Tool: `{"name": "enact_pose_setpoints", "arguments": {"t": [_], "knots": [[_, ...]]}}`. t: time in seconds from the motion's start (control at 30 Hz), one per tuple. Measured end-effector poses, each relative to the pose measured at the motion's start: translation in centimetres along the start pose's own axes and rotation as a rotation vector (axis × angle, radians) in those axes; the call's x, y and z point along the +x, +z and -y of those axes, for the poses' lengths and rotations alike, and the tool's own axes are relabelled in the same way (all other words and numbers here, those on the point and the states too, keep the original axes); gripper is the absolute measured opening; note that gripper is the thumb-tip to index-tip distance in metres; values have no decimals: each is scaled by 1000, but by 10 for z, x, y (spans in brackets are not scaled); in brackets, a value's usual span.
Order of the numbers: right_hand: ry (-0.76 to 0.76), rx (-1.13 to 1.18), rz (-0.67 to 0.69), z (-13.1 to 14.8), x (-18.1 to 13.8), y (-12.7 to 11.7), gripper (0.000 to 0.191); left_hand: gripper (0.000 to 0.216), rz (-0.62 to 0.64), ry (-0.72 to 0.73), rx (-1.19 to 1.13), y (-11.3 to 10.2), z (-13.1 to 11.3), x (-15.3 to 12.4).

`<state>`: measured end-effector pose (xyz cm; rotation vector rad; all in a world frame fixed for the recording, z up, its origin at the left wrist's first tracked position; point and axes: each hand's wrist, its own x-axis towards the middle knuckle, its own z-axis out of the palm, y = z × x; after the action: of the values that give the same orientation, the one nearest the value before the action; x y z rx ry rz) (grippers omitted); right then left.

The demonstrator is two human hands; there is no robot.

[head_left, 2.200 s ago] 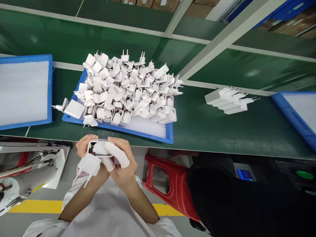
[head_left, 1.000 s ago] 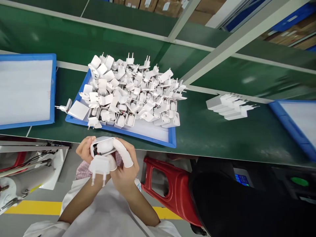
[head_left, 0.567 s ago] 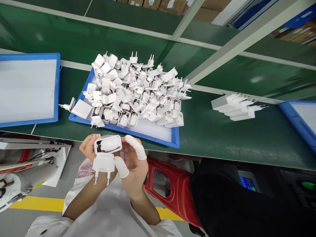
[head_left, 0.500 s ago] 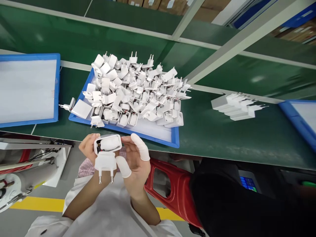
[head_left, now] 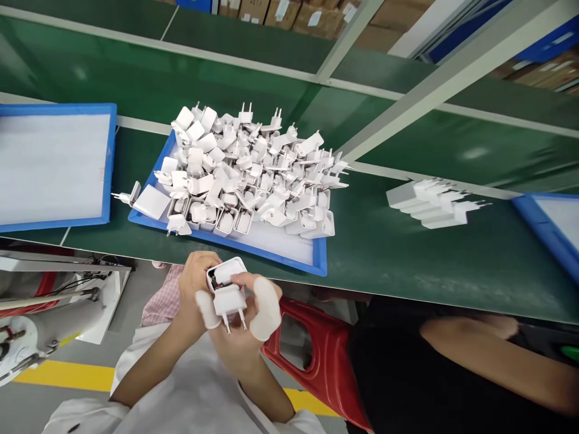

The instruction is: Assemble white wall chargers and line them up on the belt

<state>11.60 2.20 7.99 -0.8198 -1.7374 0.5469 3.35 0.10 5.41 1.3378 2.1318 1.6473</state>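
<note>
An opened white power adapter (head_left: 228, 298) is held between my hands in front of the bench. My left hand (head_left: 193, 292) is closed round the back and left side of its housing. With white finger cots on two digits, my right hand (head_left: 239, 346) cradles the adapter from below and the right. A bare fingertip of that hand touches the opening. The two-pin plug cap hangs at the near side, pins towards me. Dark and red bits show inside the housing. Beyond my hands, a blue-rimmed tray (head_left: 320, 256) bears a heap of similar white adapters (head_left: 244, 175).
Another blue-rimmed tray (head_left: 54, 169) lies to the left. Several adapters (head_left: 429, 202) stand in a row at right, before a third tray (head_left: 543, 223). A red stool (head_left: 325, 355) is beside me, and a co-worker's arm (head_left: 497, 361) reaches in at lower right.
The adapter has moved right and turned slightly. My right hand has closed in round it, a fingertip now at the opening. A co-worker's arm has come into view at right.
</note>
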Motion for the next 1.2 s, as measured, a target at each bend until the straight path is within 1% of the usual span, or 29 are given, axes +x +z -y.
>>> {"name": "enact_pose_setpoints", "arguments": {"t": [0.1, 0.17, 0.27, 0.33, 0.43, 0.53, 0.57, 0.63, 0.77, 0.83, 0.97, 1.07, 1.13, 1.2], "knots": [[53, 77, 26, -10, 12, -16, 58, 17, 64, 48, -20, -4, -11, 3], [60, 116, 112, -17, 20, -33, 64, 24, 170, 50, -38, -8, -16, 3], [49, 130, 244, -26, 28, -55, 69, 32, 331, -37, -130, -15, -20, 3], [44, 157, 272, -31, 29, -64, 63, 35, 382, -110, -206, -21, -22, 3], [66, 286, 282, -33, 26, -66, 51, 38, 478, -173, -293, -28, -25, 5], [112, 402, 407, -30, 28, -63, 34, 47, 593, -286, -343, -34, -28, 9], [123, 404, 456, -28, 31, -62, 30, 48, 611, -316, -344, -36, -29, 11], [121, 376, 530, -26, 37, -63, 29, 46, 631, -345, -315, -39, -30, 14], [62, 337, 623, -24, 51, -69, 30, 41, 682, -320, -261, -43, -33, 17], [21, 336, 630, -23, 53, -73, 30, 39, 691, -310, -287, -43, -35, 18], [-52, 280, 596, -21, 51, -77, 34, 40, 706, -332, -348, -42, -37, 19], [-97, 229, 617, -18, 50, -78, 37, 41, 737, -331, -343, -41, -37, 18], [-119, 230, 640, -17, 49, -77, 39, 39, 762, -320, -344, -41, -36, 18], [-119, 234, 634, -17, 47, -76, 40, 39, 780, -321, -349, -40, -35, 18]]}}
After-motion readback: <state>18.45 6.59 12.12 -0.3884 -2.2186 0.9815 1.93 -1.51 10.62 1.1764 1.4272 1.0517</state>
